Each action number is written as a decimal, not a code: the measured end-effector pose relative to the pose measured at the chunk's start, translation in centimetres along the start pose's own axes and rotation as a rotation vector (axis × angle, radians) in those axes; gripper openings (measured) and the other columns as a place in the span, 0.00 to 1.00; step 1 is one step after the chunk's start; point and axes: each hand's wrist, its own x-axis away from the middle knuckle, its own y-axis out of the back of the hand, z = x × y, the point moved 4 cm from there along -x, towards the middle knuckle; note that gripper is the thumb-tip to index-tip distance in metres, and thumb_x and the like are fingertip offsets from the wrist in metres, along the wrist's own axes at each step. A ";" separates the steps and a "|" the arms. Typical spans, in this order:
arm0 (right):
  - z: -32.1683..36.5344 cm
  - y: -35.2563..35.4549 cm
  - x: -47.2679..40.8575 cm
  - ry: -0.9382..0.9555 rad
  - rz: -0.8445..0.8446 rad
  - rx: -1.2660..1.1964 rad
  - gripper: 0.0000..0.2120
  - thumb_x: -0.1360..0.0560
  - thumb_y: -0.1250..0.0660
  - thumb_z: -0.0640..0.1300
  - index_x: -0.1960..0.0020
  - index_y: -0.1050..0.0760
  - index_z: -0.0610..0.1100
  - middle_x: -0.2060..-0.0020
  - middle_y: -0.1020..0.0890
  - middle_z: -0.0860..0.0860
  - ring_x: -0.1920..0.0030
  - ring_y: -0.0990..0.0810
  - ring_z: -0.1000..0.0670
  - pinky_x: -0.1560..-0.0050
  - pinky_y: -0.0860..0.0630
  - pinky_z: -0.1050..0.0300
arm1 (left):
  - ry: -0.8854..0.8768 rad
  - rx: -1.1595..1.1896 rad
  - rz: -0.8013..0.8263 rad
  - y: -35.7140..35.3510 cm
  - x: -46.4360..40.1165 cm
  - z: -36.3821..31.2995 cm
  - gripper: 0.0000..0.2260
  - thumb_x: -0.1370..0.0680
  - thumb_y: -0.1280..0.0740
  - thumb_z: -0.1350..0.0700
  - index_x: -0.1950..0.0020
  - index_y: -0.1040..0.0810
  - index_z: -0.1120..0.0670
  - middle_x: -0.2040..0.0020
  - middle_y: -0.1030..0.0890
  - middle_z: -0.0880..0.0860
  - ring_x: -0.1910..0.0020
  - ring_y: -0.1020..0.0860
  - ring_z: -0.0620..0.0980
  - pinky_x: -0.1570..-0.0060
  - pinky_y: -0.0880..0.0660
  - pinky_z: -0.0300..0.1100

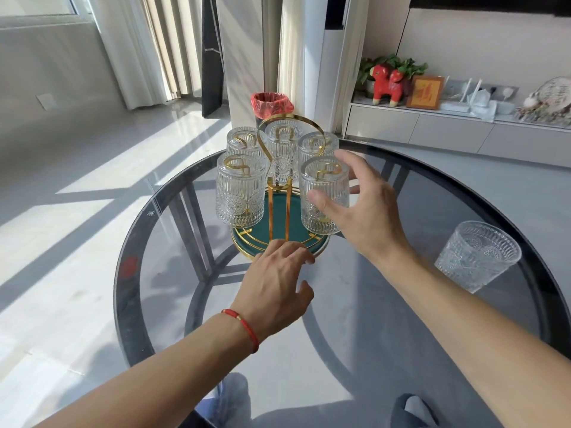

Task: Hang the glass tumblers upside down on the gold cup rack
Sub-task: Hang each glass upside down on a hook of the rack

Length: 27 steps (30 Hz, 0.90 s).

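Note:
The gold cup rack [279, 208] stands on a green round tray [279, 217] with a gold rim, at the far middle of the table. Several ribbed glass tumblers hang upside down on its arms, among them a front-left one [239, 193] and a front-right one [323, 196]. My right hand [361, 208] is spread open around the front-right tumbler, thumb in front of it, fingers beside it, not clearly gripping. My left hand [278, 282] rests with its fingertips on the tray's near rim. One more tumbler [477, 254] stands upright on the table at the right.
The round dark glass table [148, 304] shows its cross frame beneath. A bin with a red liner [271, 103] stands on the floor behind the rack. A low white cabinet [448, 128] with ornaments runs along the right wall.

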 end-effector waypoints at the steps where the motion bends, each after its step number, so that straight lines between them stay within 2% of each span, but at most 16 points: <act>1: 0.0 -0.1 0.1 0.005 0.014 0.007 0.34 0.25 0.25 0.57 0.24 0.30 0.46 0.30 0.22 0.48 0.34 0.23 0.47 0.36 0.23 0.50 | -0.001 -0.005 0.002 0.0 0.0 0.0 0.15 0.26 0.30 0.57 0.39 0.20 0.53 0.36 0.19 0.51 0.35 0.28 0.53 0.40 0.24 0.53; 4: -0.2 -0.3 0.8 -0.001 0.070 0.015 0.37 0.23 0.27 0.57 0.20 0.38 0.47 0.25 0.27 0.48 0.29 0.28 0.48 0.33 0.28 0.55 | -0.002 -0.012 0.005 0.1 -0.1 -0.1 0.15 0.26 0.30 0.56 0.38 0.20 0.53 0.37 0.19 0.51 0.36 0.28 0.53 0.40 0.25 0.53; 6: -0.4 -0.1 1.6 0.006 0.082 0.017 0.37 0.22 0.30 0.57 0.19 0.41 0.46 0.25 0.27 0.46 0.30 0.27 0.49 0.34 0.28 0.56 | -0.008 -0.008 -0.006 0.2 -0.2 -0.2 0.15 0.25 0.31 0.56 0.39 0.20 0.53 0.38 0.19 0.51 0.37 0.28 0.53 0.41 0.24 0.51; 9: -0.8 1.4 3.4 -0.007 0.066 0.024 0.33 0.21 0.33 0.54 0.21 0.39 0.44 0.28 0.26 0.45 0.35 0.24 0.48 0.36 0.25 0.50 | -0.015 0.045 -0.063 0.5 -0.3 -0.3 0.14 0.26 0.31 0.58 0.41 0.19 0.54 0.42 0.18 0.52 0.42 0.26 0.53 0.45 0.26 0.45; 12: -1.8 3.8 5.6 -0.004 0.081 0.075 0.32 0.22 0.30 0.44 0.22 0.38 0.41 0.33 0.25 0.42 0.40 0.23 0.46 0.37 0.25 0.50 | -0.037 0.118 -0.082 0.7 -0.5 -0.8 0.12 0.25 0.30 0.61 0.42 0.18 0.55 0.45 0.18 0.53 0.45 0.24 0.53 0.47 0.29 0.41; 14: -2.5 5.6 6.7 -0.014 0.081 0.144 0.32 0.23 0.29 0.39 0.23 0.37 0.42 0.34 0.24 0.42 0.38 0.23 0.44 0.35 0.28 0.52 | -0.048 0.165 -0.098 0.9 -0.6 -1.2 0.11 0.26 0.29 0.63 0.44 0.18 0.56 0.45 0.18 0.54 0.46 0.24 0.54 0.46 0.27 0.43; 16: -3.0 7.6 7.3 -0.017 0.056 0.287 0.27 0.24 0.30 0.42 0.26 0.31 0.42 0.36 0.23 0.43 0.35 0.25 0.42 0.32 0.34 0.53 | -0.056 0.206 -0.112 1.0 -0.6 -1.5 0.10 0.26 0.29 0.64 0.46 0.17 0.56 0.44 0.19 0.54 0.44 0.23 0.54 0.45 0.24 0.46; 19: -3.7 9.9 8.2 -0.050 0.027 0.549 0.25 0.29 0.32 0.48 0.34 0.23 0.42 0.37 0.22 0.43 0.32 0.27 0.37 0.29 0.39 0.39 | -0.072 0.265 -0.106 1.1 -0.8 -2.2 0.10 0.26 0.30 0.65 0.46 0.17 0.56 0.43 0.20 0.54 0.44 0.21 0.53 0.45 0.20 0.52; 21: -5.0 11.0 8.8 -0.159 0.030 0.604 0.27 0.28 0.28 0.47 0.31 0.25 0.41 0.32 0.26 0.40 0.28 0.31 0.35 0.27 0.41 0.34 | -0.091 0.287 -0.099 0.9 -1.0 -2.7 0.11 0.26 0.30 0.65 0.46 0.18 0.56 0.43 0.20 0.53 0.46 0.20 0.53 0.47 0.20 0.54; 22: -5.7 11.6 9.1 -0.229 0.019 0.575 0.31 0.28 0.26 0.45 0.27 0.28 0.41 0.29 0.29 0.39 0.26 0.34 0.36 0.26 0.42 0.36 | -0.103 0.296 -0.093 0.8 -1.0 -3.0 0.11 0.26 0.31 0.66 0.46 0.18 0.56 0.43 0.20 0.53 0.47 0.20 0.53 0.48 0.19 0.54; 24: -7.3 12.6 9.5 -0.367 -0.059 0.396 0.39 0.29 0.23 0.42 0.22 0.36 0.42 0.26 0.35 0.40 0.24 0.38 0.39 0.25 0.41 0.48 | -0.131 0.306 -0.076 0.6 -1.0 -3.5 0.11 0.26 0.31 0.66 0.45 0.18 0.55 0.43 0.20 0.53 0.49 0.20 0.52 0.50 0.19 0.54; 25: -8.1 13.1 9.7 -0.428 -0.112 0.300 0.43 0.29 0.22 0.43 0.21 0.40 0.43 0.25 0.36 0.41 0.23 0.38 0.42 0.27 0.41 0.53 | -0.145 0.305 -0.068 0.5 -1.0 -3.7 0.12 0.26 0.31 0.66 0.45 0.18 0.55 0.43 0.20 0.53 0.49 0.20 0.51 0.50 0.19 0.53; 27: -9.7 13.7 10.0 -0.536 -0.202 0.183 0.48 0.29 0.21 0.47 0.19 0.47 0.47 0.22 0.38 0.46 0.23 0.37 0.50 0.30 0.40 0.58 | -0.167 0.295 -0.055 0.4 -0.9 -4.0 0.13 0.26 0.32 0.66 0.44 0.18 0.54 0.43 0.20 0.52 0.50 0.21 0.50 0.51 0.20 0.52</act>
